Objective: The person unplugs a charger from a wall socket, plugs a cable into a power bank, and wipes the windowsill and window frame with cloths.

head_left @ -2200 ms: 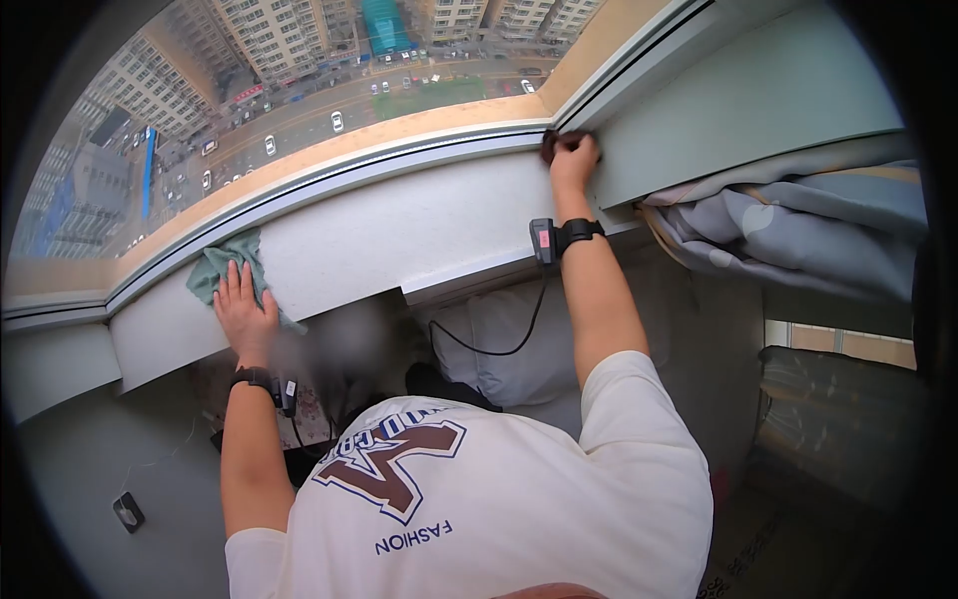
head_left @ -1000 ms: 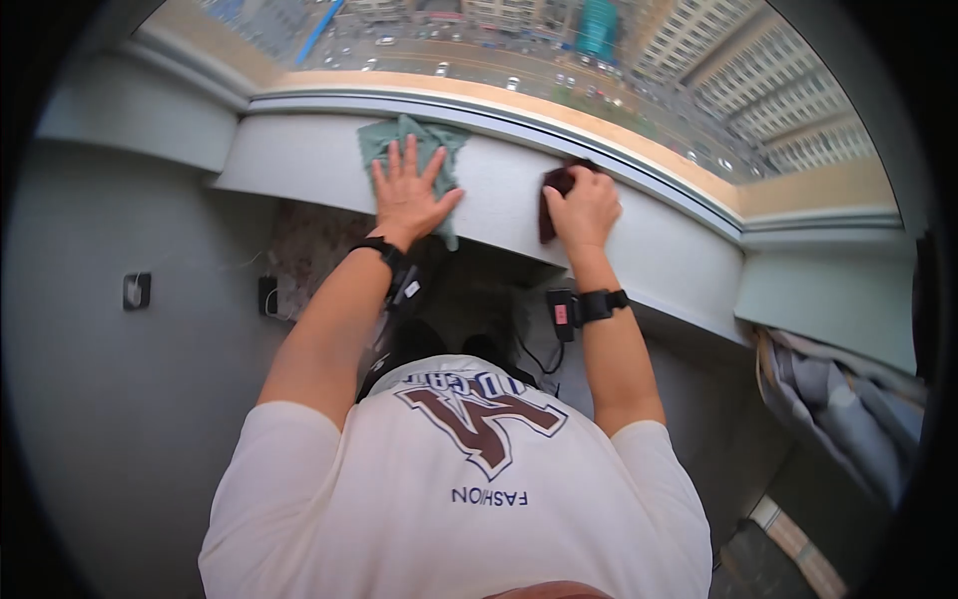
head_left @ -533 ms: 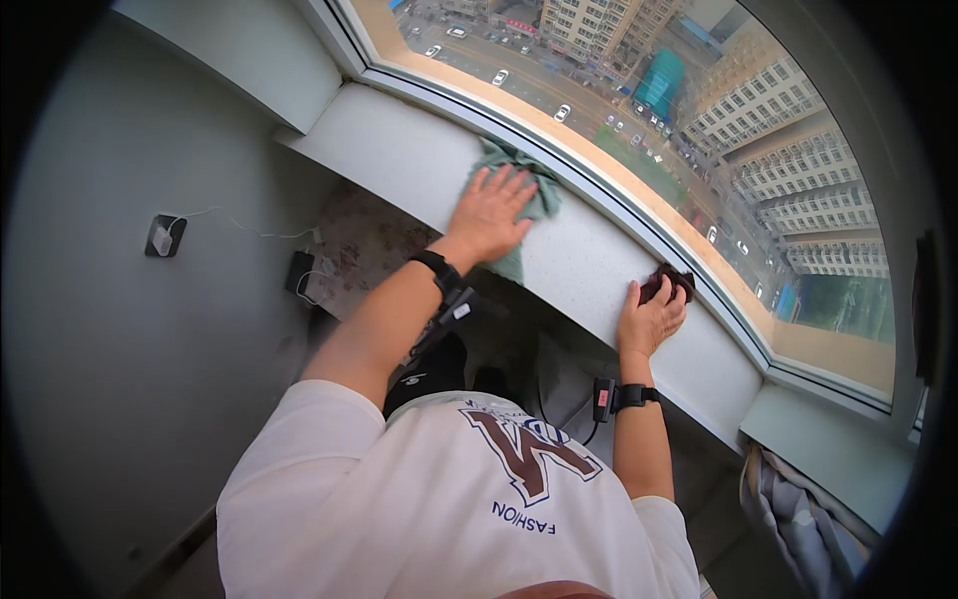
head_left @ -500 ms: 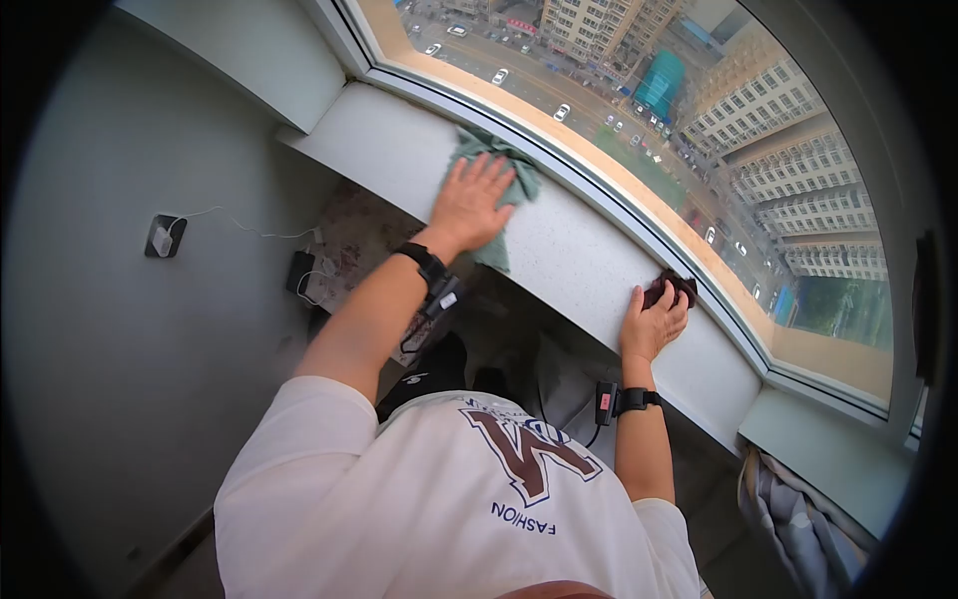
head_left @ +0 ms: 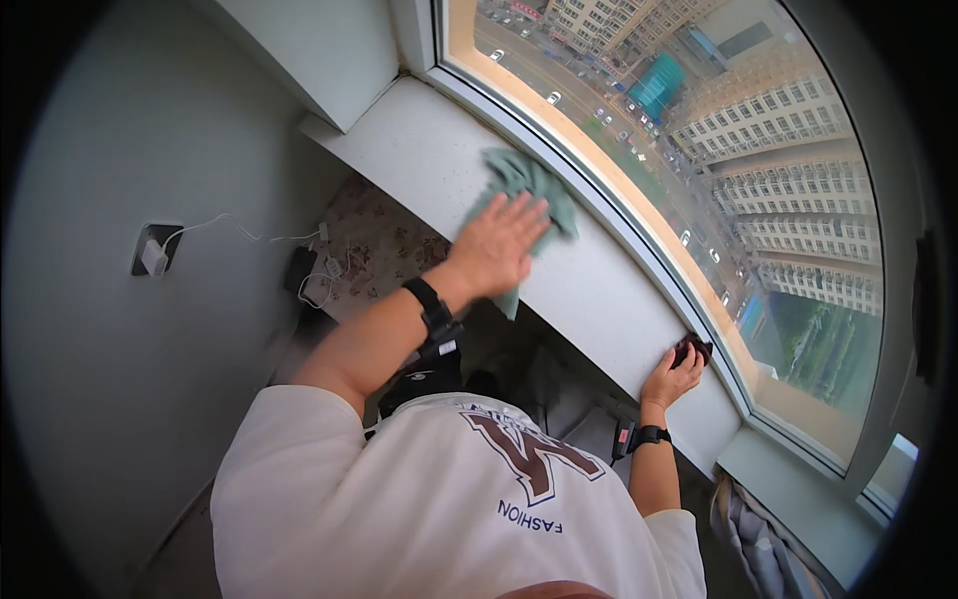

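Observation:
My left hand point(head_left: 494, 250) lies flat on a green cloth point(head_left: 544, 180), fingers stretched out and slightly blurred. The cloth is spread on the white windowsill point(head_left: 589, 290), its far part reaching close to the window frame and a corner hanging at the sill's front edge. Farther right along the same sill, my right hand point(head_left: 674, 377) has its fingers curled round a dark, crumpled cloth point(head_left: 692, 349) beside the window frame. Part of that cloth is hidden by the fingers. Each wrist wears a black strap with a small device.
Beyond the window glass point(head_left: 639, 130) lie a street and tall buildings far below. A white charger point(head_left: 153, 258) sits in the left wall socket, its cable running to a dark box point(head_left: 299, 270). Grey patterned fabric point(head_left: 753, 534) hangs at lower right.
The view has turned slightly. My left hand and the green cloth have shifted right and nearer in the picture. My right hand has slid with the dark cloth toward the sill's right end.

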`<state>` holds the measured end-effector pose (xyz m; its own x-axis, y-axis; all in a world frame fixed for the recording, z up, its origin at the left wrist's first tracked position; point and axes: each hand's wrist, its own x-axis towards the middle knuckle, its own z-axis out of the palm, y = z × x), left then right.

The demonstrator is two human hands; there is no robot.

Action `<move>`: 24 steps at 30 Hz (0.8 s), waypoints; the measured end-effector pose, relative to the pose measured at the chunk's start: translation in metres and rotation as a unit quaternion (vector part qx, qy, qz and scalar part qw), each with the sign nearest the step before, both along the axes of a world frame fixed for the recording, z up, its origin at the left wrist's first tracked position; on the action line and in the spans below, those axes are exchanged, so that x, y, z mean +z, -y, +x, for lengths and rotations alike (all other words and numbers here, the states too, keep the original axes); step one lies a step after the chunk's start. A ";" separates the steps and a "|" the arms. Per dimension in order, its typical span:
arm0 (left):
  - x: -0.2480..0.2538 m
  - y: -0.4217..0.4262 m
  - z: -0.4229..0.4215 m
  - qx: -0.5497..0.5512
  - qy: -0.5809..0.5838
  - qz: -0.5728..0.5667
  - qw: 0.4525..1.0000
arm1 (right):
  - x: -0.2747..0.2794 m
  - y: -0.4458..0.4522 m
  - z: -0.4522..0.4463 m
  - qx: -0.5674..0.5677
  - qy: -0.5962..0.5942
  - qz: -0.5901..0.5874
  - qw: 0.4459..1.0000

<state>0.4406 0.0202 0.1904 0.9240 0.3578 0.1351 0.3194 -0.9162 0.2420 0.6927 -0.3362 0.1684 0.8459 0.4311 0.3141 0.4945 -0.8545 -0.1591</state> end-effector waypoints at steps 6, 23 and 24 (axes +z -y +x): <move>-0.026 -0.071 -0.088 0.272 0.021 0.045 0.961 | -0.001 -0.001 0.000 0.000 0.003 -0.007 1.000; -0.024 0.025 -0.043 0.117 0.158 -0.044 0.979 | 0.008 -0.002 -0.005 0.061 0.069 0.063 0.994; -0.023 0.034 -0.032 0.110 0.176 -0.067 0.976 | 0.004 -0.001 -0.005 0.069 0.084 0.079 0.991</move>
